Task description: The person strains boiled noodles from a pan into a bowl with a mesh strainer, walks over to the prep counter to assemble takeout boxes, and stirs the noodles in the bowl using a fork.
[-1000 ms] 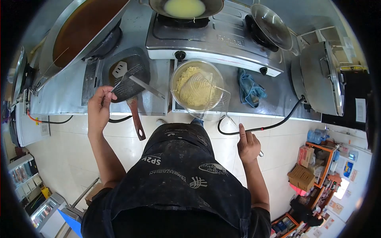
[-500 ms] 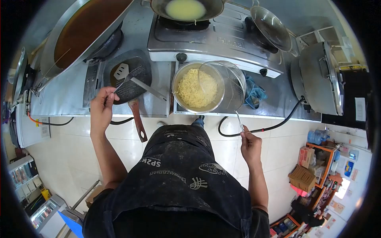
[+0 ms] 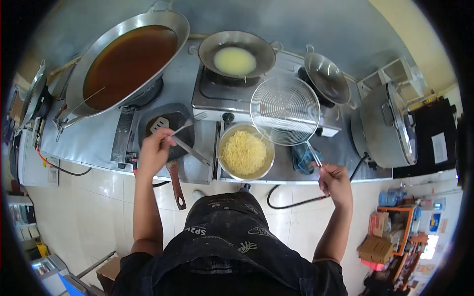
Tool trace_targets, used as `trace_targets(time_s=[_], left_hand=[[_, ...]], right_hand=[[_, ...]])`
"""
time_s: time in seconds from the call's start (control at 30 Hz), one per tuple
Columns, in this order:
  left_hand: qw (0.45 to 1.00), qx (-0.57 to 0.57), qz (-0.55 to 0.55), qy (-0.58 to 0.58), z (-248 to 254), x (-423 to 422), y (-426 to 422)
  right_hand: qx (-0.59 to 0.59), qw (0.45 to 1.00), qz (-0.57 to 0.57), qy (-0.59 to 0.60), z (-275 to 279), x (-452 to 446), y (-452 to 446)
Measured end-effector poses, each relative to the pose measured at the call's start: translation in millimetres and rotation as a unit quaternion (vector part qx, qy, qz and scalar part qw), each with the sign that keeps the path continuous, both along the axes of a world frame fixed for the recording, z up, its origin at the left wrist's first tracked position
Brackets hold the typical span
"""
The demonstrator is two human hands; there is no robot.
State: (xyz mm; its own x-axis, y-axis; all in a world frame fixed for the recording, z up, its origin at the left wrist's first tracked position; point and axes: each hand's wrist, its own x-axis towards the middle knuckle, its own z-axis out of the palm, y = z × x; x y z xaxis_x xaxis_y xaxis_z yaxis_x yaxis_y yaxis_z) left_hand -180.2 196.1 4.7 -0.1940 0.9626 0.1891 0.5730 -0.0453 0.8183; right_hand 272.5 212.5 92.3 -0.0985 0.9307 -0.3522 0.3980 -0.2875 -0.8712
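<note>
Closed round a metal fork (image 3: 189, 123), my left hand (image 3: 156, 149) is above a dark square pan (image 3: 183, 111) with a wooden handle. A slotted spatula (image 3: 159, 125) lies in that pan. My right hand (image 3: 335, 183) grips the handle of a round wire strainer (image 3: 285, 110), which is raised over the stove's front edge and looks empty. Between my hands, a metal bowl (image 3: 269, 165) holds yellow noodles (image 3: 244, 152). Behind it a wok (image 3: 207, 48) with pale yellow liquid (image 3: 235, 61) sits on the stove (image 3: 207, 93).
A large wok (image 3: 74, 93) of brown liquid is at the back left. A smaller wok (image 3: 328, 79) and a big lidded pot (image 3: 382, 130) are at the right. A blue cloth (image 3: 302, 159) lies on the counter, and a black hose (image 3: 296, 203) hangs below its edge.
The view has tilted up. My right hand has lifted the strainer away from the bowl, rightward and then up toward the stove. My left hand still holds the fork, whose tines now point right.
</note>
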Motion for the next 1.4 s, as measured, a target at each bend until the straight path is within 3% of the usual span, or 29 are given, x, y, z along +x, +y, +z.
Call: trace_targets(time_s=[0.07, 0.13, 0.27, 0.53, 0.6, 0.63, 0.7, 0.73, 0.8, 0.9, 1.03, 1.1, 1.13, 1.3, 1.33, 1.4], left_hand=[[1.0, 0.005, -0.012, -0.021, -2.8, 15.4, 11.2], [0.998, -0.063, 0.007, 0.03, -0.6, 34.1, 22.6], [0.999, -0.036, 0.032, -0.002, -17.8, 64.9, 29.7], [0.989, -0.064, 0.136, -0.013, -24.4, 73.7, -32.0], [0.98, -0.067, 0.179, -0.045, -39.7, 66.2, -60.9], [0.972, -0.096, 0.21, -0.052, -37.3, 65.6, -72.4], [0.959, -0.128, 0.246, -0.063, -32.7, 68.4, -98.2], [0.95, -0.125, 0.277, -0.068, -33.5, 69.9, -110.5], [0.939, -0.12, 0.312, -0.077, -42.3, 72.4, -130.9], [0.925, -0.091, 0.348, -0.122, -52.1, 78.8, -153.4], [0.922, -0.092, 0.351, -0.132, -44.1, 88.9, -151.9], [0.92, -0.107, 0.349, -0.146, -43.3, 90.0, -147.5], [0.917, -0.117, 0.348, -0.152, -43.4, 91.0, -147.1], [0.924, -0.102, 0.33, -0.166, -38.3, 89.8, -140.6], [0.922, -0.093, 0.331, -0.18, -36.5, 87.7, -137.2], [0.924, -0.135, 0.325, -0.151, -32.2, 83.4, -138.8]], right_hand=[[0.032, 0.999, 0.023, 0.0, 9.8, -1.7, 29.4], [0.096, 0.994, 0.034, -0.026, 27.1, -12.7, 65.7], [0.2, 0.972, 0.117, -0.046, 43.3, -38.6, 164.5], [0.219, 0.948, 0.207, -0.105, 76.0, -109.3, 313.9], [0.323, 0.885, 0.26, -0.21, 61.4, -117.9, 339.5], [0.325, 0.882, 0.271, -0.207, 56.0, -123.1, 340.9], [0.501, 0.748, 0.254, -0.354, 41.6, -123.0, 330.7], [0.503, 0.745, 0.26, -0.352, 37.5, -123.7, 328.8], [0.443, 0.671, 0.285, -0.522, 31.6, -125.1, 328.6], [0.476, 0.634, 0.286, -0.539, 11.2, -120.4, 345.0], [0.47, 0.636, 0.288, -0.541, -11.1, -107.2, 370.6], [0.44, 0.706, 0.33, -0.446, -20.9, -98.3, 377.2], [0.44, 0.704, 0.332, -0.447, -18.6, -95.3, 378.4], [0.336, 0.8, 0.455, -0.201, -13.3, -75.8, 394.1], [0.335, 0.802, 0.453, -0.2, -4.5, -77.3, 391.5], [0.224, 0.833, 0.436, -0.258, 19.7, -75.0, 384.4]])
